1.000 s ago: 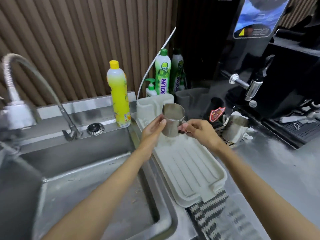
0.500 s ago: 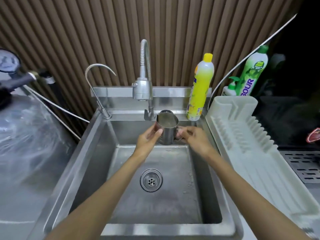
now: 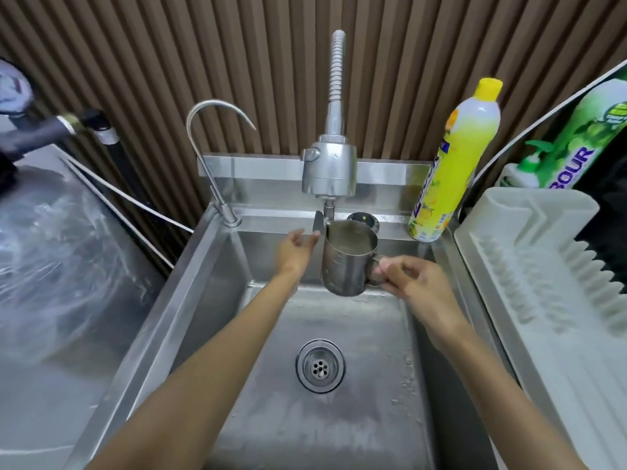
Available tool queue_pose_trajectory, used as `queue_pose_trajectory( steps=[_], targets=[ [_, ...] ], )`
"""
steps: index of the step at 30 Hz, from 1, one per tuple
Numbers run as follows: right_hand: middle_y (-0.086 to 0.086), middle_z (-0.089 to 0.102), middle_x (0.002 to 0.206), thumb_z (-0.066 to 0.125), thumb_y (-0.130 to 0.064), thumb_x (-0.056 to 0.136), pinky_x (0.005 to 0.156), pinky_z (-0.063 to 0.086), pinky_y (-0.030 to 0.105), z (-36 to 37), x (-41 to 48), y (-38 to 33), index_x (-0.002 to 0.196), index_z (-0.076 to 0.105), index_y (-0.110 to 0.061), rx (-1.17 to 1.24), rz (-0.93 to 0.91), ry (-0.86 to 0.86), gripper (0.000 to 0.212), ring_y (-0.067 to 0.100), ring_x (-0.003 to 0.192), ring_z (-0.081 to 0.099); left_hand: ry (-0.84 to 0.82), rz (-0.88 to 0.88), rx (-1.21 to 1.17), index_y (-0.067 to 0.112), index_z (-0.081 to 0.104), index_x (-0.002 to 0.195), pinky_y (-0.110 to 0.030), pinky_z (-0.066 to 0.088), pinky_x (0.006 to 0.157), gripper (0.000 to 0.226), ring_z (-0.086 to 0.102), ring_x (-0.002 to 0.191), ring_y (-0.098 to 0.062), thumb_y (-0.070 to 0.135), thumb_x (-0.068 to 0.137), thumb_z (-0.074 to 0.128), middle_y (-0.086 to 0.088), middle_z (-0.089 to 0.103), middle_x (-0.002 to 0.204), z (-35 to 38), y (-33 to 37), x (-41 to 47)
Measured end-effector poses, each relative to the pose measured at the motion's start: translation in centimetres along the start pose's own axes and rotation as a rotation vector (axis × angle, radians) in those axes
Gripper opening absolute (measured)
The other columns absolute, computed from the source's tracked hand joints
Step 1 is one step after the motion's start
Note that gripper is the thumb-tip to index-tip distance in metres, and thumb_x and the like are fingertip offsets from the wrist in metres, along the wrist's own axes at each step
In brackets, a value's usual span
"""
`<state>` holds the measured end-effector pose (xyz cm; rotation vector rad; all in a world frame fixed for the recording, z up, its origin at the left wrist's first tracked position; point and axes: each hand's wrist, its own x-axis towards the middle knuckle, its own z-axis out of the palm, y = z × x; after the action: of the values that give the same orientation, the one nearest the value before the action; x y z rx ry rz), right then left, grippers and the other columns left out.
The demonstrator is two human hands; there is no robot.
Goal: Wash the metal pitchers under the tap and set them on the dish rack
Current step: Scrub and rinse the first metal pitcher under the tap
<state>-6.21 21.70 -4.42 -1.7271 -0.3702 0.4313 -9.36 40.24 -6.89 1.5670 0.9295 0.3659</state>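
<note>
Metal pitcher hangs upright over the steel sink, the largest thing in view, toward the basin's twelve o'clock edge and clear of its floor. At three o'clock of the sink lies the pale plastic dish rack, with nothing on the ribs that show. At nine o'clock a wet steel counter runs off the frame. The spring-necked tap rises at twelve o'clock, its spray head directly above the pitcher's rim. A yellow detergent bottle stands on the ledge at one o'clock, and a green bottle stands farther out at two o'clock, behind the rack. A thin gooseneck tap curves up at eleven o'clock.

The right hand, at three o'clock of the pitcher, pinches its handle between thumb and curled fingers and bears its weight alone. The left hand, at nine o'clock of the pitcher, is spread with fingers straight and holds nothing; its fingertips reach the tap lever, though actual contact cannot be told. The round drain sits at six o'clock of the pitcher, mid-basin.
</note>
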Motion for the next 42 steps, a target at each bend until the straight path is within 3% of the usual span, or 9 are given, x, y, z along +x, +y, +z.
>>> queue_pose_trajectory(
  steps=[6, 7, 9, 12, 27, 29, 32, 36, 42],
  targets=[
    [0.004, 0.069, 0.099, 0.06, -0.015, 0.088, 0.077, 0.053, 0.019, -0.2, 0.5, -0.4, 0.07, 0.067, -0.013, 0.102, -0.038, 0.005, 0.02, 0.004, 0.094, 0.065, -0.02, 0.074, 0.229, 0.01, 0.04, 0.139, -0.034, 0.031, 0.108, 0.059, 0.039, 0.133, -0.028, 0.038, 0.089, 0.056, -0.014, 0.043, 0.143, 1.7, 0.3, 5.5],
    [0.003, 0.07, 0.099, 0.06, -0.016, 0.088, 0.077, 0.052, 0.019, -0.3, 0.7, -0.4, 0.069, 0.067, -0.014, 0.1, -0.046, 0.008, 0.02, 0.006, 0.094, 0.065, -0.037, 0.1, 0.252, 0.009, 0.048, 0.131, -0.035, 0.034, 0.106, 0.047, 0.042, 0.13, -0.03, 0.033, 0.091, 0.055, -0.017, 0.049, 0.136, 2.1, 0.4, 6.1],
    [0.001, 0.07, 0.098, 0.061, -0.018, 0.087, 0.075, 0.051, 0.02, -0.3, 0.9, -0.4, 0.068, 0.067, -0.015, 0.089, -0.057, 0.016, 0.021, 0.006, 0.092, 0.066, -0.033, 0.14, 0.242, 0.013, 0.061, 0.082, -0.031, 0.042, 0.08, 0.016, 0.053, 0.103, -0.033, 0.019, 0.092, 0.05, -0.016, 0.061, 0.092, 2.8, 0.2, 6.9],
    [0.0, 0.071, 0.096, 0.06, -0.015, 0.087, 0.076, 0.055, 0.018, -0.3, 1.0, -0.6, 0.07, 0.068, -0.013, 0.096, -0.039, 0.006, 0.019, 0.002, 0.086, 0.067, 0.012, 0.128, 0.187, 0.013, 0.036, 0.05, -0.03, 0.028, 0.064, 0.042, 0.041, 0.08, -0.022, 0.007, 0.091, 0.042, -0.003, 0.042, 0.059, 3.5, -0.2, 7.2],
    [-0.001, 0.071, 0.093, 0.061, -0.018, 0.087, 0.082, 0.052, 0.025, 1.2, 1.4, 0.0, 0.071, 0.068, -0.013, 0.061, -0.018, -0.031, 0.018, 0.007, 0.092, 0.067, -0.029, -0.043, 0.005, 0.01, 0.051, 0.068, -0.037, 0.044, 0.089, 0.042, 0.051, 0.089, -0.026, 0.046, 0.089, 0.054, -0.002, 0.051, 0.069, 2.2, -1.3, 9.5],
    [-0.001, 0.071, 0.092, 0.061, -0.017, 0.087, 0.083, 0.052, 0.026, 1.1, 1.4, 0.1, 0.071, 0.068, -0.014, 0.062, -0.017, -0.033, 0.018, 0.008, 0.092, 0.068, -0.077, -0.077, -0.068, 0.012, 0.051, 0.069, -0.042, 0.045, 0.098, 0.039, 0.055, 0.094, -0.029, 0.046, 0.088, 0.055, -0.008, 0.057, 0.08, 2.1, -1.8, 10.2],
    [-0.002, 0.071, 0.091, 0.061, -0.017, 0.087, 0.085, 0.053, 0.03, 1.1, 1.3, 0.2, 0.069, 0.067, -0.014, 0.062, -0.014, -0.029, 0.019, 0.012, 0.093, 0.068, -0.175, -0.105, -0.106, 0.007, 0.058, 0.098, -0.047, 0.049, 0.096, 0.045, 0.061, 0.101, -0.032, 0.05, 0.085, 0.054, -0.014, 0.062, 0.108, 2.0, -2.0, 10.9],
    [0.0, 0.07, 0.091, 0.061, -0.016, 0.088, 0.088, 0.054, 0.032, 0.9, 1.0, 0.2, 0.069, 0.067, -0.013, 0.073, 0.0, -0.043, 0.02, 0.013, 0.094, 0.069, -0.218, -0.144, -0.094, -0.003, 0.051, 0.125, -0.045, 0.044, 0.101, 0.069, 0.058, 0.109, -0.032, 0.052, 0.083, 0.05, -0.017, 0.06, 0.121, 0.7, -1.8, 8.6],
    [0.005, 0.072, 0.099, 0.061, -0.018, 0.088, 0.091, 0.053, 0.035, 0.7, 0.1, -0.4, 0.067, 0.067, -0.015, 0.009, -0.013, -0.035, 0.022, 0.012, 0.094, 0.068, -0.253, -0.08, -0.037, 0.0, 0.054, 0.121, -0.048, 0.033, 0.11, 0.043, 0.045, 0.126, -0.04, 0.03, 0.1, 0.032, -0.024, 0.053, 0.13, -1.8, -1.6, 0.0]
  ],
)
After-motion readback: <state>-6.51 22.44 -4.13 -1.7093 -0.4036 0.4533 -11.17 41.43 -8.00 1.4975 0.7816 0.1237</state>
